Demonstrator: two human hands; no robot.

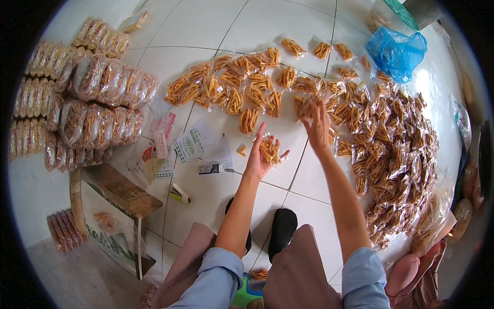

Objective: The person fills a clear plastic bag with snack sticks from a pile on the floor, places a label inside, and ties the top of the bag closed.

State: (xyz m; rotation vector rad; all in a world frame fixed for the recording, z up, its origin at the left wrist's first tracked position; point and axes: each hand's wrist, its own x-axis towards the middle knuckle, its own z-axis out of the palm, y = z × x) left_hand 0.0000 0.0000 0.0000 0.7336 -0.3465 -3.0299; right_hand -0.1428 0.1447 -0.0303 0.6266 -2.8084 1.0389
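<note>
My left hand (261, 159) is raised over the floor, palm up, with its thumb apart. In it rests a small clear packet of golden-brown snack sticks (269, 150). Farther right, my right hand (319, 126) is at the edge of the packet pile, its fingers on another snack packet (302, 107), slightly blurred. Close by the left hand, a single snack packet (248, 121) lies on the tiles. Beyond it spreads a group of similar packets (234, 77). A large heap of packets (396, 149) covers the floor at the right.
Stacked bundles of packaged snacks (103, 80) stand at the left, above a cardboard box (116, 216). Printed labels (198, 141) and a stapler (180, 193) lie on the floor. A blue plastic bag (397, 51) sits at the back right. My dark-socked foot (283, 229) is near.
</note>
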